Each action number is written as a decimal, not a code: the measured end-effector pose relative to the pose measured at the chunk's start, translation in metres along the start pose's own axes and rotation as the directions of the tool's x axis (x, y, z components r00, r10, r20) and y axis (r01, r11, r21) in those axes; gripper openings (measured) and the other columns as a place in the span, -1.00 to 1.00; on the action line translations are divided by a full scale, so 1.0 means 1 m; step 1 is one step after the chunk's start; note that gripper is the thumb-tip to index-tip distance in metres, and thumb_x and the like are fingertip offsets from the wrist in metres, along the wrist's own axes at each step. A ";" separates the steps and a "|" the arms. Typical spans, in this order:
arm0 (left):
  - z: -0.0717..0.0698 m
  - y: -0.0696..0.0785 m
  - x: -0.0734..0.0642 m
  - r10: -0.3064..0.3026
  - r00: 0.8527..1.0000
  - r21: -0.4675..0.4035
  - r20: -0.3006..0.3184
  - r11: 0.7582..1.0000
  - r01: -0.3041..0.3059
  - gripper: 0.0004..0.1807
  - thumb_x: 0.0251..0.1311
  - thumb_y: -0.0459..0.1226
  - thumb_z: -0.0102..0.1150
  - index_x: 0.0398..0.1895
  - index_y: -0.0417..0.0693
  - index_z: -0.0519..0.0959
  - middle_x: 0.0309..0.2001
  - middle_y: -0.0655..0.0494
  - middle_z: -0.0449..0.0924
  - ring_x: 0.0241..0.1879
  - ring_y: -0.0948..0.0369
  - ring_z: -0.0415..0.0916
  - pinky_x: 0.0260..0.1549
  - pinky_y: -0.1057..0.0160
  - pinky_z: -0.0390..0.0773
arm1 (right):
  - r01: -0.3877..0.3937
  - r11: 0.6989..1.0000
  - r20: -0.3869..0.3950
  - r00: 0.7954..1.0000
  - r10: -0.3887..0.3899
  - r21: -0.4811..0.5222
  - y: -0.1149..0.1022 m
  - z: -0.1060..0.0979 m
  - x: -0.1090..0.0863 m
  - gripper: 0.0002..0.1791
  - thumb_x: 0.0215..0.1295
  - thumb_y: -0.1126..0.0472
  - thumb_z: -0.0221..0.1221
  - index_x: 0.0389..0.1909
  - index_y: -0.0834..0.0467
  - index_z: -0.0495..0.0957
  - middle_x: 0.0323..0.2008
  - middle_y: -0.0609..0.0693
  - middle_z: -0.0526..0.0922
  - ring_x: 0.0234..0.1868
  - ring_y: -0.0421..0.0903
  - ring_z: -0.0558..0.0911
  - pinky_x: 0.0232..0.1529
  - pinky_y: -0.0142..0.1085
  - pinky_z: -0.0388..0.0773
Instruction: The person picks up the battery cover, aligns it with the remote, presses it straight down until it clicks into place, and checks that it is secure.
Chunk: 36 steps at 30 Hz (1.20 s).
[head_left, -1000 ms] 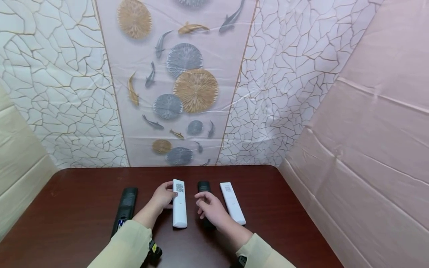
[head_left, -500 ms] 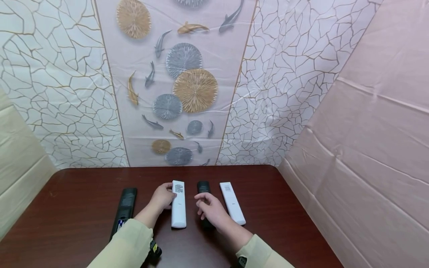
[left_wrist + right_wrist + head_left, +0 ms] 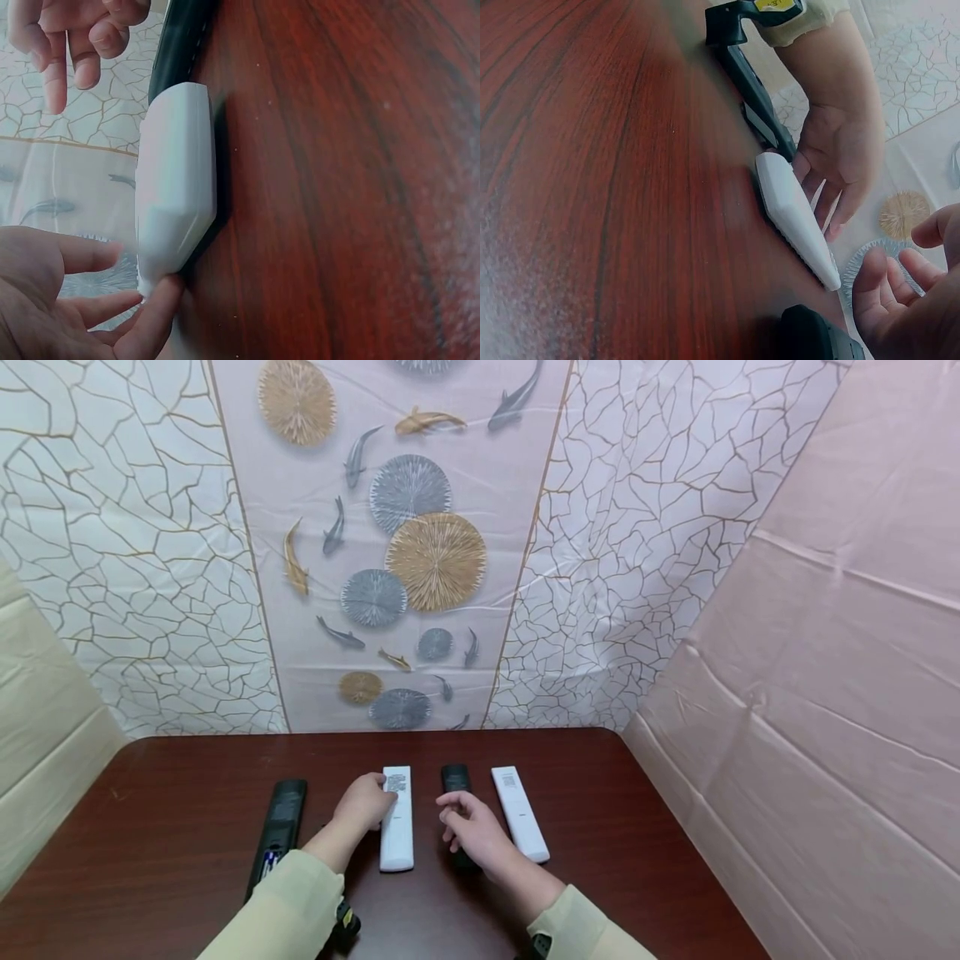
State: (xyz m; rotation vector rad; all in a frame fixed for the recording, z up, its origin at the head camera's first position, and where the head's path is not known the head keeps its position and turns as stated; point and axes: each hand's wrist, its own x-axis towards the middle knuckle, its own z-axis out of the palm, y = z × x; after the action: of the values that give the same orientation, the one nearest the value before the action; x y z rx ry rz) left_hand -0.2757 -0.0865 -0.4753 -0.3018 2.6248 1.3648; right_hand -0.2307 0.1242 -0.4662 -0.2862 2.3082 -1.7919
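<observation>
My left hand (image 3: 363, 802) holds the upper left edge of a white remote control (image 3: 398, 835), back side up with a printed label. In the left wrist view, fingertips (image 3: 161, 307) touch its lower side by the wood surface, while the thumb is over its upper face. My right hand (image 3: 476, 831) hangs loosely curled over a black remote control (image 3: 455, 777), hiding its middle; nothing shows between the fingers. Beside that hand lies a second white remote control (image 3: 521, 814), slanted. Far left, another black remote control (image 3: 281, 818) has batteries showing in an uncovered compartment.
All the remotes are on a dark reddish wooden table (image 3: 180, 827). Behind its far edge hangs a patterned cloth (image 3: 405, 568), with a plain pinkish cloth wall (image 3: 810, 693) at the right. Each wrist carries a black strapped device (image 3: 347, 920).
The held white remote control has tipped flatter and shifted slightly left, with its top end nearer me. My left thumb lies further over its face. My right hand has barely moved.
</observation>
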 end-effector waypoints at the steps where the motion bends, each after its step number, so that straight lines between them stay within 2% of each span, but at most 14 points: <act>1: 0.000 0.000 0.000 0.001 1.000 0.003 -0.001 1.000 -0.001 -0.44 0.33 -0.29 0.14 0.34 -0.38 0.35 0.20 -0.29 0.48 -0.19 0.08 0.59 -0.52 0.20 0.62 | -0.001 1.000 0.000 1.000 0.001 0.001 0.000 0.001 0.000 -0.67 0.38 0.27 0.08 0.11 0.29 0.50 -0.17 0.20 0.56 -0.46 -0.11 0.55 -0.46 -0.29 0.55; 5: -0.002 -0.001 -0.002 0.000 1.000 0.003 0.000 1.000 0.000 -0.44 0.34 -0.29 0.14 0.34 -0.37 0.35 0.18 -0.28 0.50 -0.20 0.08 0.59 -0.52 0.20 0.62 | 0.002 1.000 -0.007 1.000 -0.002 0.007 0.000 0.002 0.000 -0.67 0.38 0.28 0.09 0.11 0.29 0.50 -0.21 0.14 0.57 -0.46 -0.11 0.55 -0.47 -0.27 0.55; 11: -0.010 -0.006 -0.011 0.004 1.000 -0.007 0.005 1.000 -0.004 -0.43 0.37 -0.21 0.13 0.37 -0.29 0.33 0.19 -0.25 0.48 -0.33 0.11 0.58 -0.52 0.18 0.58 | 0.000 1.000 0.001 1.000 0.000 0.020 -0.002 0.005 0.000 -0.67 0.39 0.27 0.08 0.13 0.26 0.51 -0.21 0.10 0.57 -0.46 -0.11 0.55 -0.47 -0.25 0.55; 17: -0.028 -0.012 -0.034 0.034 0.999 -0.172 -0.008 0.984 -0.035 -0.48 0.42 -0.19 0.07 0.37 -0.21 0.34 0.15 -0.19 0.52 -0.12 0.02 0.59 -0.38 0.14 0.65 | -0.016 1.000 0.015 1.000 0.015 0.025 -0.004 0.008 0.002 -0.67 0.38 0.27 0.08 0.11 0.23 0.52 -0.22 0.07 0.57 -0.45 -0.11 0.56 -0.46 -0.27 0.55; 19: -0.035 -0.014 -0.045 0.045 0.999 -0.217 -0.017 0.975 -0.047 -0.50 0.43 -0.20 0.06 0.35 -0.20 0.36 0.13 -0.16 0.55 -0.05 0.02 0.56 -0.34 0.13 0.67 | -0.015 0.999 0.024 1.000 0.014 0.030 -0.013 0.009 -0.004 -0.69 0.37 0.29 0.07 0.10 0.24 0.53 -0.21 0.14 0.57 -0.44 -0.09 0.55 -0.44 -0.25 0.56; 24: -0.052 -0.020 -0.068 0.075 0.996 -0.244 -0.046 0.966 -0.084 -0.54 0.44 -0.19 0.04 0.32 -0.18 0.39 0.11 -0.16 0.55 -0.07 0.00 0.56 -0.32 0.13 0.68 | -0.002 1.000 0.034 0.999 0.001 0.030 -0.033 0.012 -0.015 -0.71 0.36 0.36 0.03 0.06 0.27 0.53 -0.16 0.34 0.53 -0.44 -0.05 0.54 -0.43 -0.21 0.56; 28: -0.062 -0.026 -0.076 0.094 0.994 -0.257 -0.062 0.961 -0.107 -0.57 0.45 -0.18 0.04 0.29 -0.17 0.42 0.13 -0.19 0.52 -0.09 0.01 0.55 -0.32 0.15 0.68 | -0.015 1.000 0.037 0.999 0.015 0.012 -0.022 0.014 -0.007 -0.71 0.39 0.33 0.02 0.07 0.24 0.53 -0.13 0.34 0.53 -0.44 -0.07 0.53 -0.43 -0.22 0.56; 31: -0.067 -0.030 -0.079 0.106 0.993 -0.266 -0.059 0.957 -0.118 -0.57 0.46 -0.17 0.04 0.29 -0.18 0.41 0.14 -0.21 0.52 -0.09 0.01 0.55 -0.32 0.14 0.68 | -0.016 1.000 0.035 0.999 0.016 0.015 -0.012 0.016 0.000 -0.70 0.39 0.31 0.03 0.09 0.23 0.53 -0.16 0.26 0.56 -0.44 -0.09 0.53 -0.45 -0.24 0.54; 36: -0.072 -0.035 -0.084 0.121 0.991 -0.274 -0.058 0.953 -0.132 -0.54 0.46 -0.15 0.04 0.30 -0.20 0.40 0.15 -0.23 0.51 -0.07 0.00 0.56 -0.31 0.11 0.68 | -0.020 1.000 0.050 0.999 0.019 0.023 -0.011 0.019 0.002 -0.69 0.40 0.27 0.05 0.11 0.22 0.52 -0.19 0.14 0.57 -0.43 -0.08 0.54 -0.44 -0.24 0.55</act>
State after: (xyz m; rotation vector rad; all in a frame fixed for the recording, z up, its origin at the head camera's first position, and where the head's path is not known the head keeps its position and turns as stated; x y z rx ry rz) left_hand -0.1900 -0.1565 -0.4416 -0.2005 2.5198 1.7926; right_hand -0.2265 0.1033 -0.4599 -0.3000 2.2476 -1.7806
